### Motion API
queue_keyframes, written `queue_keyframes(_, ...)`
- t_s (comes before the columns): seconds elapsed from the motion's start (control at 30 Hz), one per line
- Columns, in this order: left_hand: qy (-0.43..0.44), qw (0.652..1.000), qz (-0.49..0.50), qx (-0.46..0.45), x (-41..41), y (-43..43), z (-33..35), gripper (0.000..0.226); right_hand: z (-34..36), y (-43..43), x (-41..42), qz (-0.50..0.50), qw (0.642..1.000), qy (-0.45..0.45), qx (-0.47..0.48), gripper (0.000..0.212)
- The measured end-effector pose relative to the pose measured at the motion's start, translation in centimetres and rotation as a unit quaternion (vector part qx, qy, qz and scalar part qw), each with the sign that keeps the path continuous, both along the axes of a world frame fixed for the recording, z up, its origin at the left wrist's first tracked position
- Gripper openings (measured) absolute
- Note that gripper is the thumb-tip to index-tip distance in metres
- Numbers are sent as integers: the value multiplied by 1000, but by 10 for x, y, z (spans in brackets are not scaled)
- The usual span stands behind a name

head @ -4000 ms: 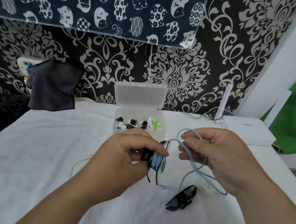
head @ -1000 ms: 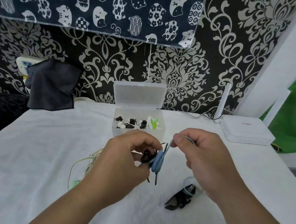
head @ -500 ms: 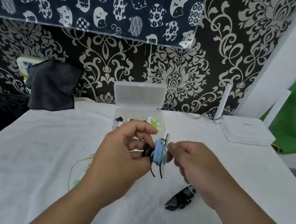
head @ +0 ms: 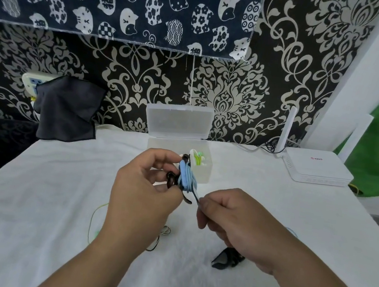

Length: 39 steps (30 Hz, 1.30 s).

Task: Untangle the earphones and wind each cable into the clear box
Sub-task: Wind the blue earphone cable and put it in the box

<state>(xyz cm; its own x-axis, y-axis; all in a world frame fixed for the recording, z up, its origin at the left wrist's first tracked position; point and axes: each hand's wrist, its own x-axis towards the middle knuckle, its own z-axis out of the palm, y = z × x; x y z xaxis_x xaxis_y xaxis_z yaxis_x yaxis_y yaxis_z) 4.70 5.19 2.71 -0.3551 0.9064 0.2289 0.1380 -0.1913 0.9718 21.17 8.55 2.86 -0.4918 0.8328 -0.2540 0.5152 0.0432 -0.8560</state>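
Above the table (head: pixel 32 195), the left hand (head: pixel 143 192) pinches the blue coil (head: pixel 185 175); the right hand (head: pixel 229 218) pinches its tail. Winding looks nearly done; next, tuck the end and lay it in the box (head: pixel 204 175).

Blue cable (head: pixel 186 176): loose loop gone, now wound tight into a coil held by left hand (head: pixel 143 192). Right hand (head: pixel 233 221): lowered below coil, pinching tail end.

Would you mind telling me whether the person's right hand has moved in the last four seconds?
Yes. The right hand has dropped nearer the person, away from the clear plastic box, now pinching the light blue cable end.
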Motion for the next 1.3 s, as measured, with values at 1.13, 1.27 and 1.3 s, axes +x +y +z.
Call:
queue_keyframes(1.13, 322, 942, -15, 91, -2, -3, -6, 53, 25, -5, 8, -6, 993, 64, 100, 29)
queue_keyframes(1.27, 298, 948, -29, 111, 2, -5, -4, 55, 23, 1, 11, -40, 977, 86, 193, 23)
queue_keyframes(1.3, 293, 949, -32, 114, 2, -5, -4, 55, 21, 3, 12, -52, 971, 94, 213, 22)
